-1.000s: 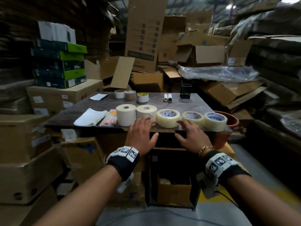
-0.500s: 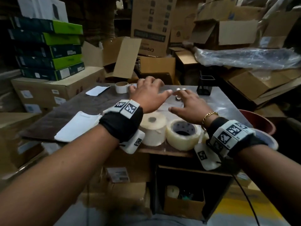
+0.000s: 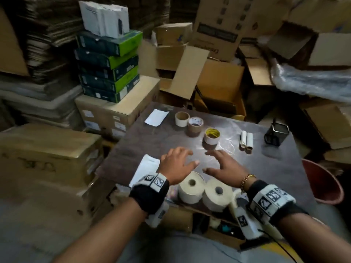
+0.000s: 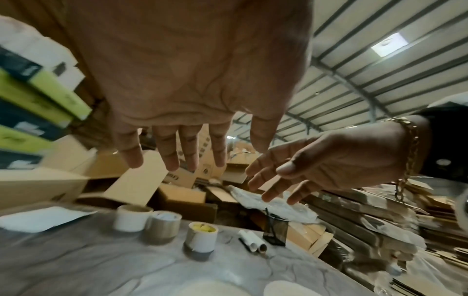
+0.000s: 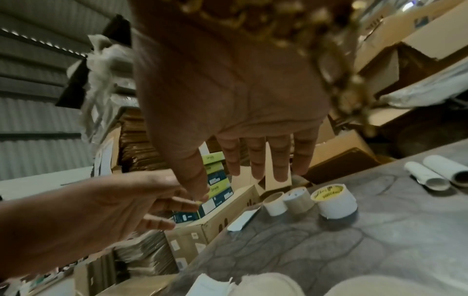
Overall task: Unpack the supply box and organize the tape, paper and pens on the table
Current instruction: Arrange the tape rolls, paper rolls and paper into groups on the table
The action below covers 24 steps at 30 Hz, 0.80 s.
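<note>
Both hands, left hand (image 3: 175, 166) and right hand (image 3: 226, 168), spread, empty; nearest tape rolls (image 3: 191, 187) partly hidden.

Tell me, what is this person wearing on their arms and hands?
The forearms are bare, with no sleeves or gloves. Each wrist carries a black fabric band topped with white blocks printed with black square code patterns. A white camera unit hangs under the right wrist, with a thin black cable trailing from it; a similar white unit hangs under the left. The right hand also has a gold chain bracelet; the left hand wears nothing.

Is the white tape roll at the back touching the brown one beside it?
Touching. The left wrist view shows the white tape roll pressed against the brown roll, no gap.
</note>
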### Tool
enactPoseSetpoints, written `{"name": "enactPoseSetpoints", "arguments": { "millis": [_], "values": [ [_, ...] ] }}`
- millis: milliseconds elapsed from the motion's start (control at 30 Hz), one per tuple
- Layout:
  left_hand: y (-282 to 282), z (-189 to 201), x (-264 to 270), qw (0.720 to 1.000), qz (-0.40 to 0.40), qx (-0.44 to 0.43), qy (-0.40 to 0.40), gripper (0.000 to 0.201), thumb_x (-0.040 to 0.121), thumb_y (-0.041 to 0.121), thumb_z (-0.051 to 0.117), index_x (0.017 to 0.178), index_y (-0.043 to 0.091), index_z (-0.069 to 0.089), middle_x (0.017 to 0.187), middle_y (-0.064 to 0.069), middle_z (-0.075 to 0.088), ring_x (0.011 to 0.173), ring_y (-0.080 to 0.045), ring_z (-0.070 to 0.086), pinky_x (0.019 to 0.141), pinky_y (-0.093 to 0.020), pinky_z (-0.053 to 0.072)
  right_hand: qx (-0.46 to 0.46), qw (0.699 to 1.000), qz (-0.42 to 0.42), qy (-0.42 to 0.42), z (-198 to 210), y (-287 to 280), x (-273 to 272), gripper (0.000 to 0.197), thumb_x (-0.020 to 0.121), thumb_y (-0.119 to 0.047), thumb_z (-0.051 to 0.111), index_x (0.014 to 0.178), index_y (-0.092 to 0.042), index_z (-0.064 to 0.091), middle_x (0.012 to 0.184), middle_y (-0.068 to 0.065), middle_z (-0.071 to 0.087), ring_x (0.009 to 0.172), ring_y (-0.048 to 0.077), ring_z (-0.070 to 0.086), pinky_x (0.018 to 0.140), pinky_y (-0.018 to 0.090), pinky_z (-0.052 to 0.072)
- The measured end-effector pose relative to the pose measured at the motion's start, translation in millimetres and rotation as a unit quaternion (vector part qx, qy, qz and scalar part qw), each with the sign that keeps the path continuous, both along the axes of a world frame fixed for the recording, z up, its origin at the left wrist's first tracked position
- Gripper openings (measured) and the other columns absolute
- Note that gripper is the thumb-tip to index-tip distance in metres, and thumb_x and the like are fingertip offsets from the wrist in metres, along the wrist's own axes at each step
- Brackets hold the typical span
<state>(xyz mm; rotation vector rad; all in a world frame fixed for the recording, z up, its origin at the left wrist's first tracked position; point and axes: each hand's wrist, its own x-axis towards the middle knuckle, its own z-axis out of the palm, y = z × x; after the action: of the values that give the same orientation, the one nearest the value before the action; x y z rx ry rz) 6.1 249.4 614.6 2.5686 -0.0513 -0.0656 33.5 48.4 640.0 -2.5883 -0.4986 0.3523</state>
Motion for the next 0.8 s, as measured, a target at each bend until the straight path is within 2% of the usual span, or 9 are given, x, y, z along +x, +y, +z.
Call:
{"name": "enactPoseSetpoints", "arguments": {
  "millis": [100, 200, 233, 300, 367, 467, 567, 733, 800],
  "values": [
    [44.1, -5.5, -22.0, 0.997, 0.038, -0.034, 0.066, 0.045, 0.088, 0.059, 0.051, 0.124, 0.033, 0.054, 0.138, 0.004, 0.047, 0.129, -0.023, 0.041, 0.106, -0.043, 0.034, 0.048, 0.997, -0.017, 0.063, 7.4, 31.2, -23.4, 0.056, 0.085, -0.04, 0.069, 0.135, -0.028, 0.049, 0.137, -0.005, 0.045, 0.119, 0.015, 0.053, 0.088, 0.021, 0.045],
    [84.8, -10.7, -38.7, 0.989, 0.057, -0.041, 0.13, 0.053, 0.08, 0.065, 0.05, 0.122, 0.034, 0.055, 0.138, 0.001, 0.048, 0.13, -0.024, 0.044, 0.107, -0.045, 0.036, 0.081, 0.991, -0.034, 0.099, 4.9, 62.4, -39.3, 0.051, 0.085, -0.031, 0.071, 0.132, -0.022, 0.053, 0.132, -0.002, 0.049, 0.107, 0.013, 0.056, 0.075, 0.006, 0.04],
    [95.8, -12.5, -43.9, 0.986, 0.059, -0.038, 0.149, 0.056, 0.078, 0.066, 0.049, 0.123, 0.033, 0.055, 0.139, 0.0, 0.048, 0.13, -0.025, 0.044, 0.107, -0.046, 0.036, 0.088, 0.989, -0.036, 0.11, 3.7, 72.3, -44.2, 0.05, 0.085, -0.03, 0.072, 0.131, -0.021, 0.053, 0.131, -0.001, 0.049, 0.105, 0.013, 0.056, 0.076, 0.007, 0.041],
    [115.4, -15.1, -48.7, 0.981, 0.061, -0.039, 0.177, 0.056, 0.079, 0.063, 0.05, 0.125, 0.031, 0.054, 0.14, -0.004, 0.046, 0.129, -0.027, 0.045, 0.107, -0.048, 0.036, 0.095, 0.986, -0.046, 0.129, -2.3, 89.2, -49.8, 0.051, 0.084, -0.032, 0.072, 0.13, -0.024, 0.053, 0.132, -0.002, 0.05, 0.103, 0.015, 0.058, 0.085, 0.02, 0.047],
    [130.5, -20.6, -48.5, 0.978, 0.065, -0.044, 0.194, 0.049, 0.086, 0.054, 0.056, 0.127, 0.027, 0.053, 0.14, -0.007, 0.044, 0.128, -0.029, 0.046, 0.108, -0.047, 0.037, 0.095, 0.982, -0.062, 0.149, -10.5, 103.2, -53.3, 0.052, 0.082, -0.034, 0.072, 0.13, -0.025, 0.053, 0.131, -0.002, 0.051, 0.101, 0.017, 0.062, 0.091, 0.03, 0.05],
    [140.9, -30.4, -42.2, 0.974, 0.066, -0.045, 0.214, 0.046, 0.089, 0.049, 0.056, 0.129, 0.026, 0.052, 0.142, -0.008, 0.042, 0.128, -0.029, 0.046, 0.108, -0.044, 0.038, 0.095, 0.976, -0.066, 0.184, -24.5, 120.2, -52.6, 0.055, 0.082, -0.033, 0.072, 0.132, -0.023, 0.052, 0.132, 0.0, 0.051, 0.101, 0.018, 0.063, 0.093, 0.037, 0.051],
    [143.5, -40.1, -31.3, 0.969, 0.07, -0.041, 0.235, 0.045, 0.089, 0.05, 0.057, 0.128, 0.028, 0.052, 0.143, -0.007, 0.04, 0.128, -0.029, 0.047, 0.108, -0.045, 0.039, 0.085, 0.975, -0.057, 0.2, -37.6, 134.2, -43.9, 0.053, 0.084, -0.029, 0.07, 0.133, -0.019, 0.051, 0.128, -0.001, 0.05, 0.102, 0.017, 0.058, 0.087, 0.028, 0.045],
    [147.6, -58.7, -10.4, 0.959, 0.094, -0.03, 0.267, 0.044, 0.086, 0.052, 0.058, 0.125, 0.031, 0.054, 0.141, -0.007, 0.042, 0.125, -0.03, 0.048, 0.107, -0.046, 0.04, 0.12, 0.955, -0.088, 0.256, -73.4, 155.8, -21.7, 0.051, 0.083, -0.029, 0.071, 0.129, -0.017, 0.053, 0.132, 0.003, 0.055, 0.114, 0.02, 0.054, 0.098, 0.034, 0.046],
    [149.1, -69.4, -1.7, 0.957, 0.098, -0.018, 0.274, 0.043, 0.086, 0.051, 0.058, 0.124, 0.031, 0.055, 0.14, -0.007, 0.043, 0.125, -0.03, 0.048, 0.107, -0.046, 0.039, 0.148, 0.941, -0.113, 0.284, -91.1, 166.4, -13.4, 0.052, 0.082, -0.03, 0.072, 0.129, -0.018, 0.053, 0.127, 0.004, 0.057, 0.108, 0.022, 0.058, 0.095, 0.037, 0.049]
  ]
}}
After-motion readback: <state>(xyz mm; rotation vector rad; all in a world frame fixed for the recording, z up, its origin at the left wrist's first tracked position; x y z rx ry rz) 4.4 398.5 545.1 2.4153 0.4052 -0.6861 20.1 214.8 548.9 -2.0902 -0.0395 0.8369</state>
